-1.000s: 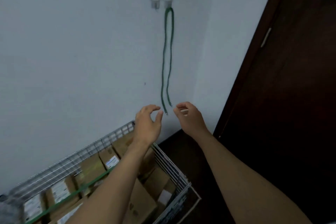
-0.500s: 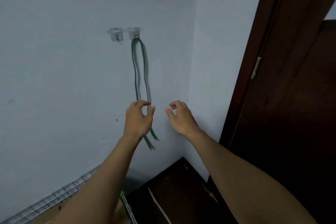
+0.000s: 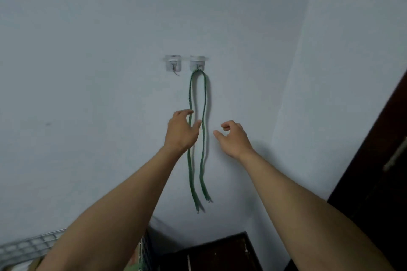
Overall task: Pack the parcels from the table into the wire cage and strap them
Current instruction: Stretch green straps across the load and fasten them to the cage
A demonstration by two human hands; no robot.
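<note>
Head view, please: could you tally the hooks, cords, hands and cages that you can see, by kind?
Hooks: 2, left hook, right hook
Cord: 1, green
Hands: 2, left hand, right hand
Cage: 1
Total: 6

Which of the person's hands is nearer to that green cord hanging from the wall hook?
The left. The left hand is at the green cord, its thumb and fingers either side of the left strand; the right hand hovers to the cord's right, clear of it.
</note>
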